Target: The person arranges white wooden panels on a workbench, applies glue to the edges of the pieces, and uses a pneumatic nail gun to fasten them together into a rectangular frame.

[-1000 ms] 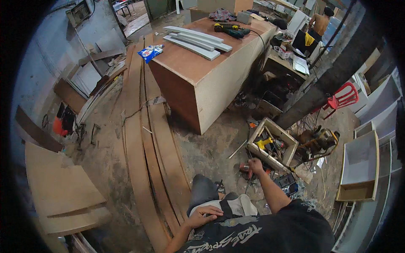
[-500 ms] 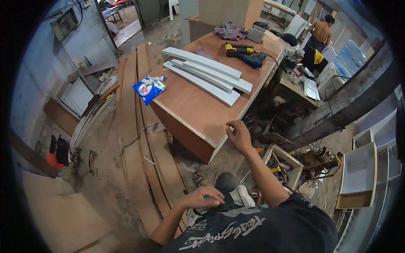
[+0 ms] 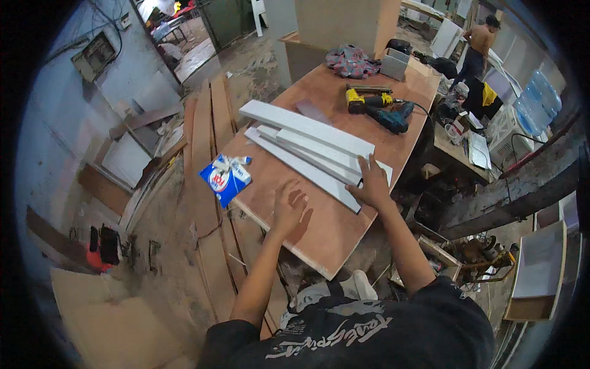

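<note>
Several long white boards (image 3: 307,132) lie in a loose, slightly fanned stack on a brown plywood-topped workbench (image 3: 264,203). My right hand (image 3: 373,184) is at their near right ends, its thumb on one side and fingers on the other, closed around part of the stack. Which boards lie inside the grip is partly hidden. My left hand (image 3: 290,206) hovers over the bare wood left of the boards, empty, its fingers apart, casting a shadow. A blue-and-white plastic packet (image 3: 225,181) rests at the bench's left edge.
Farther back on the bench are a yellow-and-black power tool (image 3: 367,100), a teal tool (image 3: 392,117) and a crumpled plaid cloth (image 3: 351,61). Long brown planks (image 3: 203,135) lie on the floor at left. A concrete pillar (image 3: 516,197) leans at right; another person (image 3: 479,46) stands far back.
Both hands have moved forward over the bench. The right hand has reached the ends of the white boards; the left has come up from near my body. The view has shifted closer.
</note>
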